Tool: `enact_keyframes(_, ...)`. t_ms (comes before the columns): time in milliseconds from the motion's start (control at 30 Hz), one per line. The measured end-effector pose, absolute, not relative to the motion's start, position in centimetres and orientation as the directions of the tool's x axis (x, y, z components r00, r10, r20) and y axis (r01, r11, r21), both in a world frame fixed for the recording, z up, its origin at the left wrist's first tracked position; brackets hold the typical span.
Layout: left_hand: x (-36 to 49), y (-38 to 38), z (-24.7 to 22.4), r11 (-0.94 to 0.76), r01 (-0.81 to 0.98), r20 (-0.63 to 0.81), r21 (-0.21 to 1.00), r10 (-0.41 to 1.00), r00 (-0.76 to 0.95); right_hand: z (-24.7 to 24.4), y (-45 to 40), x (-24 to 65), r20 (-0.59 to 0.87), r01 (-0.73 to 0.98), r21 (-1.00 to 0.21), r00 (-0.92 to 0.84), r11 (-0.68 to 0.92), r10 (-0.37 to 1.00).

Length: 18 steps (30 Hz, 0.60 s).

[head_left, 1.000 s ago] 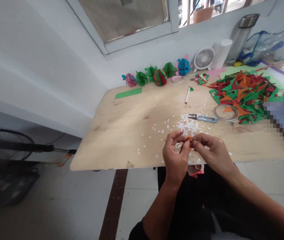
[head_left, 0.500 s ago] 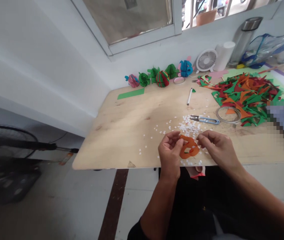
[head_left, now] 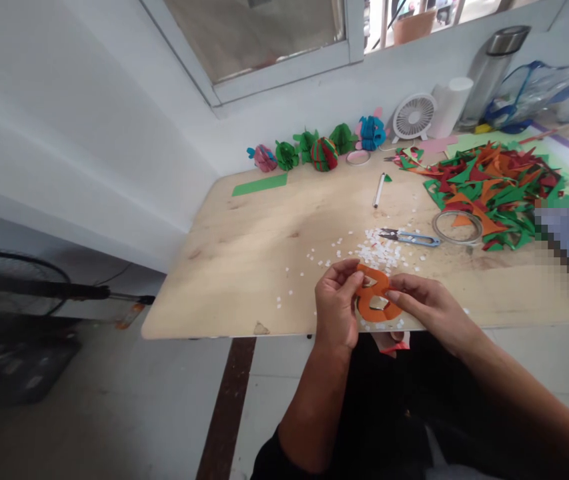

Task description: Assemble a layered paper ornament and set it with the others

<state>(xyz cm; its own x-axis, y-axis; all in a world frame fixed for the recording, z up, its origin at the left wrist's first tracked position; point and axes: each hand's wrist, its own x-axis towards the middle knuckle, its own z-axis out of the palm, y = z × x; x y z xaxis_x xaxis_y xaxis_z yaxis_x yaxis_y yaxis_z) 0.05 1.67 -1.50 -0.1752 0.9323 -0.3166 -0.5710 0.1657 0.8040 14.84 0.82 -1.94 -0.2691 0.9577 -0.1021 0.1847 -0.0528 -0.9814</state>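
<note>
An orange paper cutout with two holes, shaped like a figure eight, is held up just above the table's front edge. My left hand pinches its left side between thumb and fingers. On the right side, my right hand grips the same cutout near its narrow middle. Small white paper bits lie scattered behind the cutout. Blue-handled thread snips rest just beyond them, beside a roll of clear tape.
A heap of green, orange and red paper scraps covers the right side. Folded paper ornaments line the wall, near a small white fan and a glass bottle. A white pen and green paper strip lie on the table.
The orange cutout has turned flatter toward me, so both holes show more openly. My right hand has shifted slightly left and down onto its edge.
</note>
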Motion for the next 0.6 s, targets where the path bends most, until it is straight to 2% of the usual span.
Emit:
enact_keyframes(333,0.1,2.1,-1.4,0.124,-0.565,-0.286,0.816,0.935,-0.208,-2.8,0.7,14.3,-0.114,0.138,-0.986,-0.187,-0.089,0.976)
enact_keyframes(400,0.2,1.6,-1.4,0.148,-0.562,-0.289,0.814,0.942,-0.170,-2.8,0.7,14.2,-0.106,0.102,-0.991,-0.156,-0.090,0.982)
enact_keyframes(533,0.9,0.4,-1.5,0.288,-0.571,-0.343,0.769,0.939,0.010,-2.9,0.8,14.0,-0.105,0.050,-0.994,-0.147,-0.098,0.984)
enact_keyframes(600,1.2,0.1,-1.6,0.311,-0.571,-0.374,0.760,0.927,0.007,-3.0,0.9,13.9,-0.110,0.052,-0.993,-0.160,-0.103,0.981)
